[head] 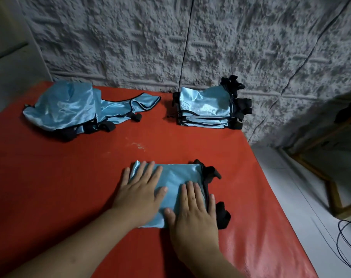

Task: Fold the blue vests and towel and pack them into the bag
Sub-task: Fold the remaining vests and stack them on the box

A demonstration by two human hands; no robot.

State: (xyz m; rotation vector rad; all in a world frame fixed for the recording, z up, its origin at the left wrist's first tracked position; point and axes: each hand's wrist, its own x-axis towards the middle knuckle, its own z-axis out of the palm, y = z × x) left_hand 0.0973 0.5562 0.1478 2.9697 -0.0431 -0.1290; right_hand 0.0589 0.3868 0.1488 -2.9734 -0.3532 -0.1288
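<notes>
Two flat hands press a folded blue vest (177, 178) onto the red worktop (60, 187): left hand (139, 190) and right hand (192, 212), each grip open, fingers spread, clasping nothing. Black straps (222, 214) jut from the vest's right edge. Farther back, loose unfolded vests (70, 109) lie heaped left; a neat folded stack (206, 108) sits right, against the rough grey wall (231, 47). White floor tiles (291, 177) run alongside.

Shiny light-blue satin vests (174, 177) with black trim and straps (all alike) lie on a plain red table covering (50, 187); rough grey-white mottled wall (231, 47).
</notes>
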